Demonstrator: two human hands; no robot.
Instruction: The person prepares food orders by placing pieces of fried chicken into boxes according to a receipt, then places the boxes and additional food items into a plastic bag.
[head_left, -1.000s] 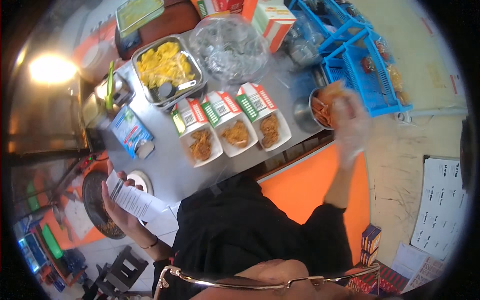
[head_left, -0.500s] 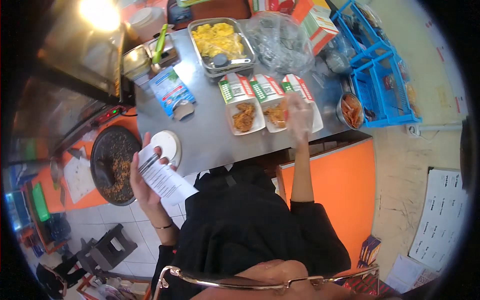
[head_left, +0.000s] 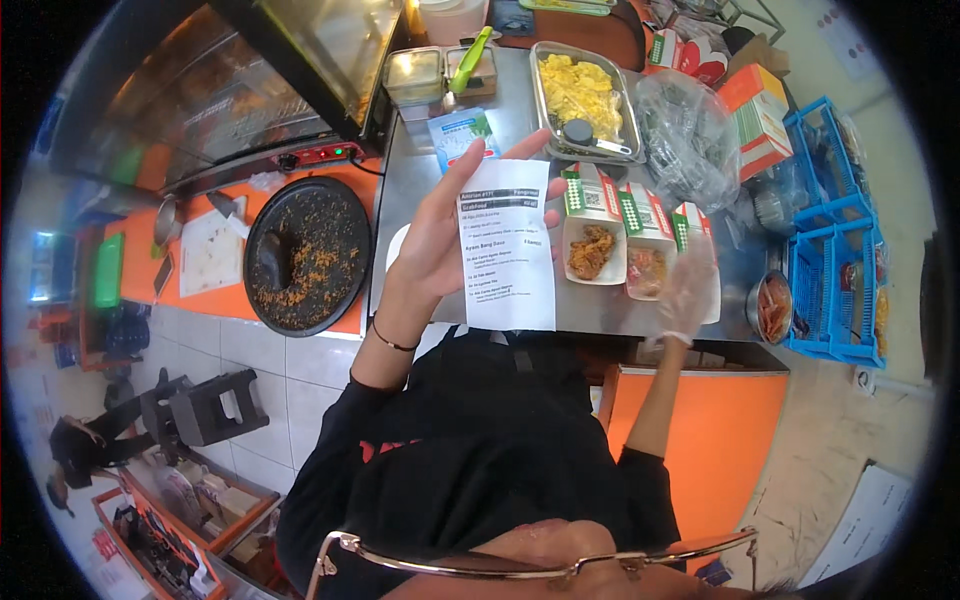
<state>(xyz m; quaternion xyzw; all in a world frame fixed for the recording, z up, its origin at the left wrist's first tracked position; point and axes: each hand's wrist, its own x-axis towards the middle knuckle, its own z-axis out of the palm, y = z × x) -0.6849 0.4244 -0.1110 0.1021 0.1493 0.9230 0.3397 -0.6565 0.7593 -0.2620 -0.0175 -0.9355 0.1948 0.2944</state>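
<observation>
Held in the person's left hand [head_left: 440, 240], the paper slip [head_left: 507, 260] sits left of three food cartons [head_left: 595, 265], those fingers partly hiding a blue packet [head_left: 460, 138]; the gloved right hand [head_left: 688, 285] blocks the rightmost, its grip unclear to me. A clear bag [head_left: 690, 125] and blue baskets [head_left: 850, 290] crowd the steel counter [head_left: 405, 185], near tiled floor [head_left: 250, 340].

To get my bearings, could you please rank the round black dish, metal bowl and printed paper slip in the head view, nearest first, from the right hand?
1. Metal bowl, right of the right hand
2. Printed paper slip, to its left
3. Round black dish, farther left
</observation>
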